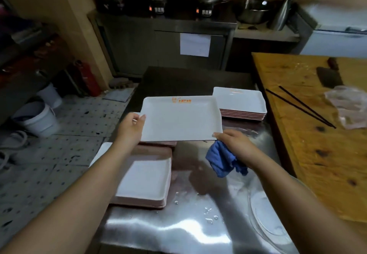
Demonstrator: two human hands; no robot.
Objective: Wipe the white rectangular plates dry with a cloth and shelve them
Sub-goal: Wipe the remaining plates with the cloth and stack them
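Head view: white rectangular plate (180, 119) with an orange logo held level above the steel counter (168, 228). Left hand (131, 128) grips its left edge, thumb on the rim; right hand (236, 144) pinches the near right corner, with a blue cloth (222, 160) bunched under the palm. Near plate stack (145, 182) lies below, far plate stack (241, 102) behind-right. Wooden board (309, 154) carries chopsticks (301, 106).

A white plate (181, 119) with orange writing is held up flat. More plates sit in two stacks (241, 102) (146, 182). The blue cloth (223, 160) hangs down.
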